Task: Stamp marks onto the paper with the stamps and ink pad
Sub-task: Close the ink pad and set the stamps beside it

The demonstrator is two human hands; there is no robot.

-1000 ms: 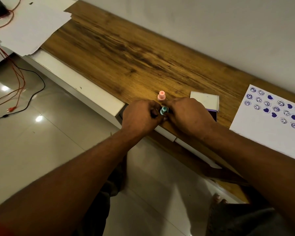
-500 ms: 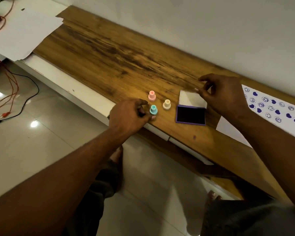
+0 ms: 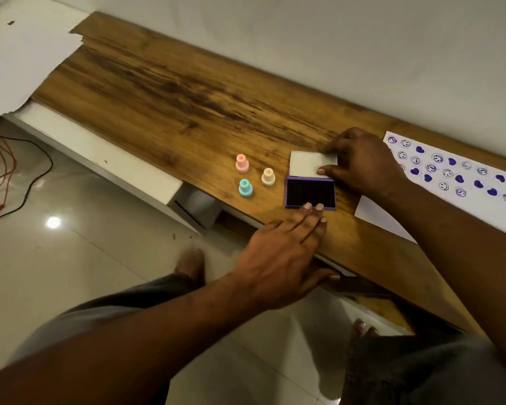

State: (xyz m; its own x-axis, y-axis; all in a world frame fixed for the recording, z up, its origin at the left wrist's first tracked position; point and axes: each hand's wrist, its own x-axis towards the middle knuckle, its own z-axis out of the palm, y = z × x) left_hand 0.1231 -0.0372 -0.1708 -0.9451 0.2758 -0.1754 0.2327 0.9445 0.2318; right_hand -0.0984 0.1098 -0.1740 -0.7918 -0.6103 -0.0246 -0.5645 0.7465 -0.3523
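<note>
Now ink pad [image 3: 310, 193] sits btwn L hand [image 3: 278, 258] & R hand [image 3: 360, 162] pinching lid [image 3: 307, 163].

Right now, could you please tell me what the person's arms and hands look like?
Both forearms are bare, with no sleeve in view. The left hand and right hand wear no gloves, and I see no ring, watch or bracelet.

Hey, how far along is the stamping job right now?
Done: the paper carries rows of purple smileys and hearts. In hand: the right hand pinches the lid of the open ink pad while the left hand touches its front edge with straight fingers. Left: the pink stamp, cream stamp and teal stamp stand unheld, and the paper's lower part is bare.
</note>
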